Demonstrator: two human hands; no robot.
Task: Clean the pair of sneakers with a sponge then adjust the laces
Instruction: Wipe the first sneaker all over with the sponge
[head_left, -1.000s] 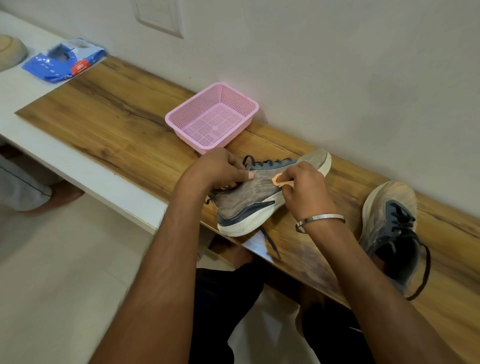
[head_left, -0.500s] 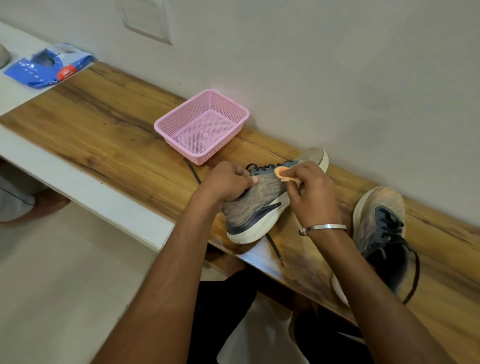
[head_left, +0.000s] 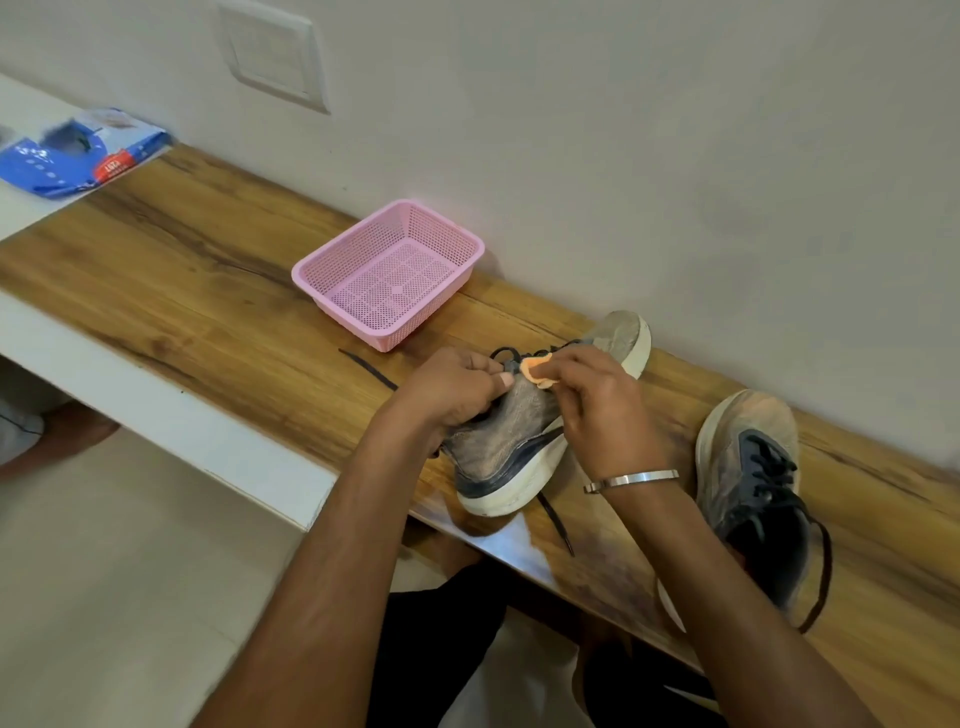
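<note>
A dirty grey sneaker (head_left: 511, 441) with a white sole lies tilted on its side on the wooden bench (head_left: 208, 291). My left hand (head_left: 452, 389) grips its upper by the collar and laces. My right hand (head_left: 602, 410) pinches a small orange sponge (head_left: 537, 366) and presses it against the upper near the dark laces. The second sneaker (head_left: 748, 483), grey with a dark tongue and laces, rests on the bench to the right, untouched, its lace trailing toward the front edge.
A pink mesh basket (head_left: 389, 275) stands near the wall behind the shoe. A blue packet (head_left: 78, 150) lies at the far left on the white ledge (head_left: 156, 405). The wall runs close behind the bench. A loose lace end (head_left: 366, 366) lies left of my hands.
My right hand has slid the sponge up the sneaker's side toward the laces. The left hand keeps its grip. The camera view has shifted to the left.
</note>
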